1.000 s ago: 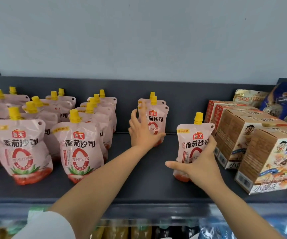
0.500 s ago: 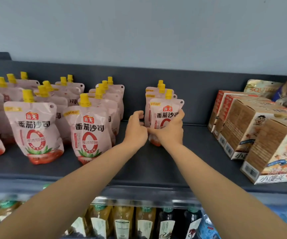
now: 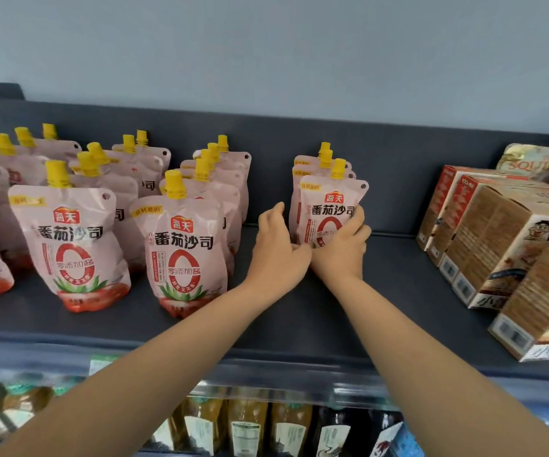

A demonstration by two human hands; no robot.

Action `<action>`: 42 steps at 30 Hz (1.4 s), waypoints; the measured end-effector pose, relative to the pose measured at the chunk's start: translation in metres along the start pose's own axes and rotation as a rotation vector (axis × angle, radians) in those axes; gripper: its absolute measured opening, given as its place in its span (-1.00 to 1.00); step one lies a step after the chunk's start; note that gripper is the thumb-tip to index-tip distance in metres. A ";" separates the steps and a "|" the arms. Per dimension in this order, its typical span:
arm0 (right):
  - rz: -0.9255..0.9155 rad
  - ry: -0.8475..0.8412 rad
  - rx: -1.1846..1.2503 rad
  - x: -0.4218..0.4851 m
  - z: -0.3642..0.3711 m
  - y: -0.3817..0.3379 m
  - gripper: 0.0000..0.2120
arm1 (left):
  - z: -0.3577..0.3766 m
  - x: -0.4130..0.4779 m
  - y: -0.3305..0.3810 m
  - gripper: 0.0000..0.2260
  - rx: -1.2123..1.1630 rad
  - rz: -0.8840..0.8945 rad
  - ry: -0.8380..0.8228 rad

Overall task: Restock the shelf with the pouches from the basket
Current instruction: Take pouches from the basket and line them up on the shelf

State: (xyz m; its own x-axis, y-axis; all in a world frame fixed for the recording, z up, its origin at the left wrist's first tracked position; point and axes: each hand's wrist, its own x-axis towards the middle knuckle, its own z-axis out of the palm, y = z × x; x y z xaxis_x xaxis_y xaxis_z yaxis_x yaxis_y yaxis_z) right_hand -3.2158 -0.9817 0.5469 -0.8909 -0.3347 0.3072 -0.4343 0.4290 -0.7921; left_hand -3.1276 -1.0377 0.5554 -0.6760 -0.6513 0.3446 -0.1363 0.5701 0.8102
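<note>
A pink spouted pouch with a yellow cap stands upright on the dark grey shelf, at the front of a short row with two more pouches behind it. My right hand grips its lower right side. My left hand cups the row's lower left side, fingers against the pouches. Further left stand several rows of the same pouches. The basket is out of view.
Brown snack cartons line the shelf's right part, with foil bags behind them. Bare shelf lies between the held row and the cartons. Bottles fill the shelf below. A grey wall rises behind.
My right hand carried the pouch from the shelf's front right back to the short row and set it in front. My left hand shifted from the row's front to its left side.
</note>
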 end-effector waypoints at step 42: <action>0.546 -0.571 -0.453 -0.292 -0.119 0.311 -0.45 | 0.187 -0.349 -0.148 -0.28 1.032 0.151 -1.137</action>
State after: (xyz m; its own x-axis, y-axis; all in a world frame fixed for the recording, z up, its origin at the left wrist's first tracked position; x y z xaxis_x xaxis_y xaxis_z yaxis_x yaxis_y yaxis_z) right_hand -3.1064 -0.6501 0.2736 -0.8391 -0.3007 -0.4533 -0.0895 0.8983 -0.4302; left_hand -3.0069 -0.8015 0.2263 -0.8404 -0.1178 -0.5289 -0.1188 0.9924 -0.0322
